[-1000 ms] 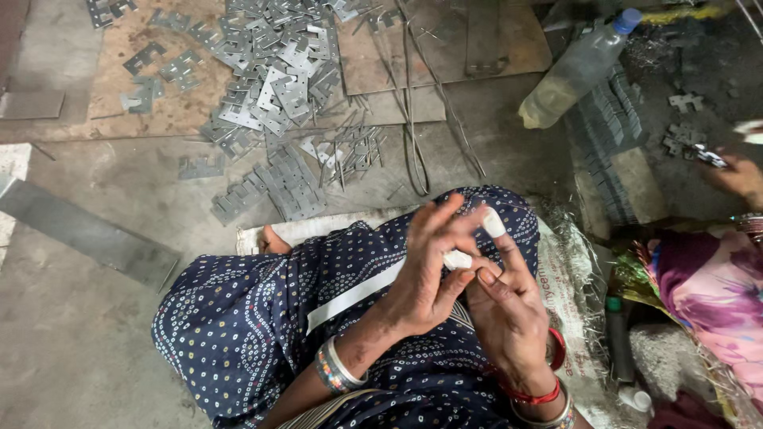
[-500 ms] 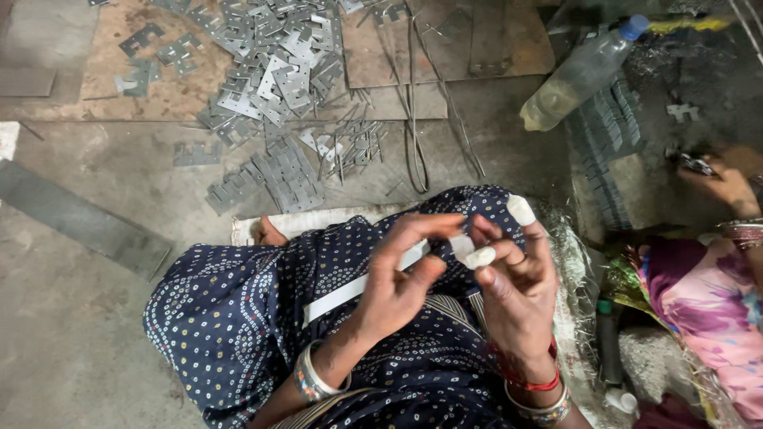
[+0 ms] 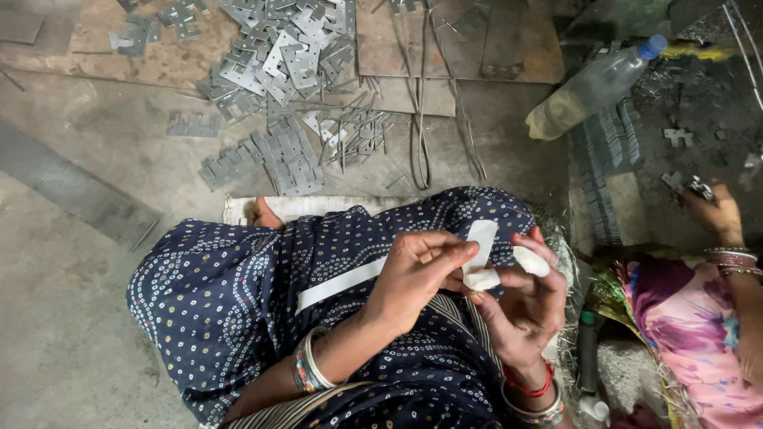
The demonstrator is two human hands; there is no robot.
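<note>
White tape strip pinched over a blue dotted lap.

The left hand pinched the strip's end against the bandaged fingers of the right hand, which was curled around that end. Beyond lay a heap of stamped metal plates. A clear plastic bottle, blue-capped, lay on its side holding yellowish liquid. A co-worker's hand gripped a metal piece.

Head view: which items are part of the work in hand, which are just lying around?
In hand:
- left hand
- right hand
- long white tape strip, held by both hands, being wound round a right-hand finger

Lying about:
- pile of flat grey metal plates
- clear plastic bottle with blue cap
- thin bent wire rods
- another person's hand
</note>
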